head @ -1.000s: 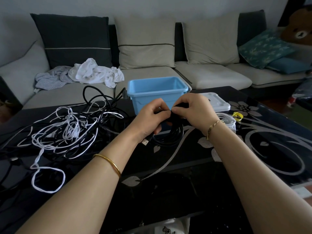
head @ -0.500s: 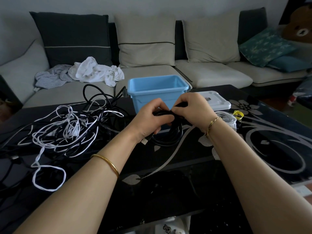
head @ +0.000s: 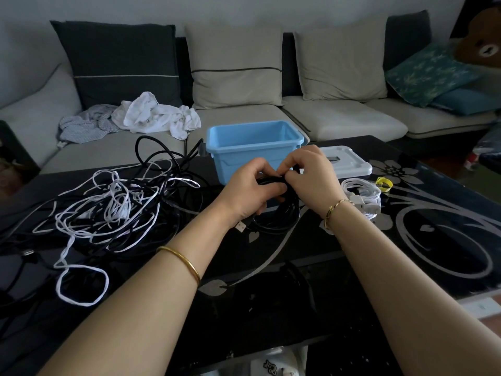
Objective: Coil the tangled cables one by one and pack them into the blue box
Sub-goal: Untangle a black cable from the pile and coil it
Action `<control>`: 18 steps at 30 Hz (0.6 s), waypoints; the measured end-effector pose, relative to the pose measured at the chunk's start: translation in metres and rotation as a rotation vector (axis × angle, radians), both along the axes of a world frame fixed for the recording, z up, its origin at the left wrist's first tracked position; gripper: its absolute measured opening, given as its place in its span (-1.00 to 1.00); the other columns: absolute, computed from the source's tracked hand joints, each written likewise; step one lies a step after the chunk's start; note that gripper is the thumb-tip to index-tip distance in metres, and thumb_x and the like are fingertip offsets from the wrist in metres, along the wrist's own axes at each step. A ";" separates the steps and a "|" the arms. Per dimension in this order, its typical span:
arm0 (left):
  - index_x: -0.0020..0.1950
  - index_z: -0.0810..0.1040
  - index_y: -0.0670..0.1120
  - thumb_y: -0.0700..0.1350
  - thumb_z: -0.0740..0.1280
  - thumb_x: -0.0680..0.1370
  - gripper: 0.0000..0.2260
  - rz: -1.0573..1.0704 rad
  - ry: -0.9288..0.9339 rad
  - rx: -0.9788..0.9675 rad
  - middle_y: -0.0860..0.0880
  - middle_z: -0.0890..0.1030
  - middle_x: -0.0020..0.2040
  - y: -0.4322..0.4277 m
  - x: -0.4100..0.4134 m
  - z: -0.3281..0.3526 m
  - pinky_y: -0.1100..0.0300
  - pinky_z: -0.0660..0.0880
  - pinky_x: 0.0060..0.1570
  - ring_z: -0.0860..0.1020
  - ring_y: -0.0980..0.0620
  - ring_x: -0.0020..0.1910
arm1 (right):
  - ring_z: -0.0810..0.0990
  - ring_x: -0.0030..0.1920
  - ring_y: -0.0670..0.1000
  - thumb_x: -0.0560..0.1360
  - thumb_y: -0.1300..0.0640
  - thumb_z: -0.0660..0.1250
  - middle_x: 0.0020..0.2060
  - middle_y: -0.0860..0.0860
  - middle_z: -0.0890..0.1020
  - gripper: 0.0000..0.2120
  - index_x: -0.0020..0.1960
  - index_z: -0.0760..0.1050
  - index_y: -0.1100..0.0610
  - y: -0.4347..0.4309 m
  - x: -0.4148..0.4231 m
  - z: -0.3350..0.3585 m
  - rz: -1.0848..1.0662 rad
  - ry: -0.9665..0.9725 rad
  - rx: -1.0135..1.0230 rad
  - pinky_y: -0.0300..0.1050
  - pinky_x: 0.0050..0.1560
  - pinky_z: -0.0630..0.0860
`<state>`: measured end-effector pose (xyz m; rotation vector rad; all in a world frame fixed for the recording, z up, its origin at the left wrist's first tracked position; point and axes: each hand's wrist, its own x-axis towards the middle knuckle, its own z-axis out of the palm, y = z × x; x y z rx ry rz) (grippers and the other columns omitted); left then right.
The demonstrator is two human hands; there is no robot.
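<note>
Left hand (head: 250,191) slid along black coil (head: 288,217)

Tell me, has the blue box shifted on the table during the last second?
No. The blue box stands where it was, just left of the white lid.

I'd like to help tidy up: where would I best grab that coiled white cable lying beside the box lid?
Come from above and pinch across all the strands of the coiled white cable. It lies flat on the table, so gripping the whole bundle likely keeps the loops together.
</note>
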<state>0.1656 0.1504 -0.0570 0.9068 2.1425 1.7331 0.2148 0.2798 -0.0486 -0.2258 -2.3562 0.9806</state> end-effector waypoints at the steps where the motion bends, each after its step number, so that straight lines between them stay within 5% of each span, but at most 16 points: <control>1: -0.12 0.42 -0.12 -0.26 0.39 0.50 -0.84 0.010 -0.005 0.004 -0.14 0.61 -0.34 0.000 0.000 0.000 0.29 0.26 -0.60 0.36 0.03 -0.58 | 0.43 0.12 -0.06 0.40 0.33 0.28 0.08 0.01 0.46 -0.81 -0.17 0.61 0.11 -0.001 0.001 0.000 -0.021 0.020 -0.001 -0.45 0.02 0.32; 4: -0.07 0.43 -0.14 -0.24 0.39 0.50 -0.86 0.050 -0.032 0.032 -0.02 0.60 -0.41 -0.002 -0.002 0.002 0.31 0.28 -0.60 0.35 0.12 -0.62 | 0.40 0.26 -0.06 0.41 0.34 0.25 0.23 0.01 0.47 -0.75 -0.06 0.66 0.14 -0.005 0.004 0.002 -0.035 0.037 0.012 -0.35 0.14 0.26; 10: 0.10 0.39 -0.11 -0.18 0.41 0.50 -0.74 0.075 -0.058 0.024 -0.06 0.60 -0.36 -0.004 -0.005 0.003 0.30 0.29 -0.58 0.36 0.13 -0.61 | 0.55 -0.21 -0.06 0.42 0.33 0.21 -0.25 0.00 0.62 -0.78 -0.09 0.61 0.16 -0.009 0.007 0.005 0.071 0.003 -0.140 -0.27 -0.20 0.44; 18: 0.01 0.48 -0.04 -0.08 0.38 0.52 -0.87 0.058 0.094 -0.100 -0.05 0.55 -0.30 -0.005 -0.010 0.002 0.23 0.36 -0.50 0.42 0.14 -0.56 | 0.47 -0.30 -0.16 0.45 0.31 0.23 -0.32 -0.12 0.57 -0.77 -0.11 0.61 0.09 -0.002 0.001 0.002 0.139 -0.059 -0.167 -0.40 -0.30 0.37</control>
